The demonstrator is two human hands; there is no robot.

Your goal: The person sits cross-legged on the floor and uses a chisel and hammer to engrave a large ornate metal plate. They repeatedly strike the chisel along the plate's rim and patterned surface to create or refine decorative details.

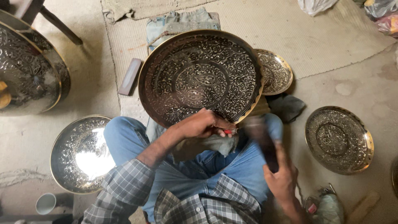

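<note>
Clearly both hands were busy over the large round engraved brass tray (pixel 201 76), which leaned tilted against the person's lap and knees on a woven beige mat (pixel 323 37). The left hand (pixel 203 123) reached across from the blue-jeaned knee, its wrist bent and fingers pinched tight on a thin tool with a red handle (pixel 230 131) set at the tray's lower rim. The right hand (pixel 282 174) was raised beside it, fist wrapped around a dark mallet (pixel 263 139) whose head was smeared by motion blur, so its shape was hard to make out. A grey cloth (pixel 219 144) lay bunched beneath the left hand. A smaller engraved brass plate (pixel 275 72) sat partly hidden behind the tray's right edge. Another patterned tray (pixel 25 70) was cut off at the left border.
</note>
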